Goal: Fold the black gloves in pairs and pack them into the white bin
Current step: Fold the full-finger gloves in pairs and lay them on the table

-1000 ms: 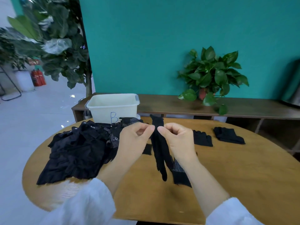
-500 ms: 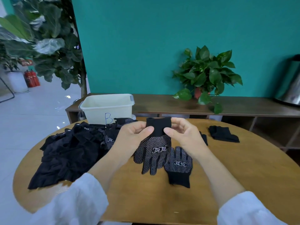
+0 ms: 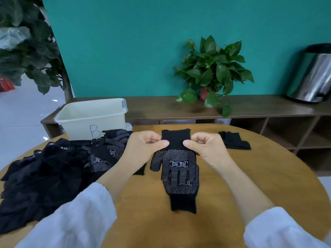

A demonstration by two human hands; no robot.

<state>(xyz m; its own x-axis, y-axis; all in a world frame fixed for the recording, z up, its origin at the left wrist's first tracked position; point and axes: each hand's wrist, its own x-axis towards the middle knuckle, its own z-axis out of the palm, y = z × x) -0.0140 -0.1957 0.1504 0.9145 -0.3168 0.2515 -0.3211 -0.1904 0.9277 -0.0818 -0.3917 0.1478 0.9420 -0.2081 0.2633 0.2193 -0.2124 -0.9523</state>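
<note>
A black dotted glove [image 3: 176, 159] hangs fingers-down over the round wooden table [image 3: 250, 185]. My left hand [image 3: 143, 145] pinches the left side of its cuff and my right hand [image 3: 206, 145] pinches the right side. Its fingers overlap a second dotted glove [image 3: 182, 194] lying flat with its cuff toward me. A heap of black gloves [image 3: 53, 172] covers the table's left side. The white bin [image 3: 91, 117], marked with a blue B, stands at the back left. A folded black pair [image 3: 234, 141] lies at the back right.
Behind the table runs a low wooden shelf [image 3: 259, 108] with a potted green plant [image 3: 213, 72] and a steel bin [image 3: 313, 76] at its right end. A tall leafy plant [image 3: 26, 47] stands at the far left.
The glove I hold has shifted right and now hangs directly over the second glove, its fingers overlapping it. Both hands keep their pinch on the cuff.
</note>
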